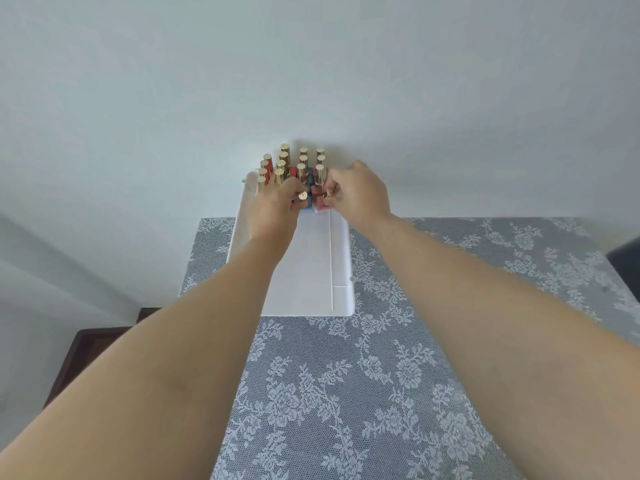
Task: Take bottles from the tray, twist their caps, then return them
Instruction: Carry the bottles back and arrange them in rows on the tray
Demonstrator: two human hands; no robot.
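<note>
A long white tray [311, 265] lies on the table, reaching toward the wall. At its far end stand several small bottles with gold caps [303, 164], their bodies red, pink and blue. My left hand [273, 209] is closed around a blue bottle [303, 201], whose gold cap shows between the fingers. My right hand [356, 192] grips a pink bottle [320, 204] by its gold cap. Both held bottles sit at the front of the group, low over the tray. Whether they touch the tray floor is hidden by my fingers.
A grey lace tablecloth [381, 375] covers the table. A plain white wall rises right behind the tray. A dark wooden piece of furniture [90, 344] shows at the lower left, and a dark object [627, 265] at the right edge.
</note>
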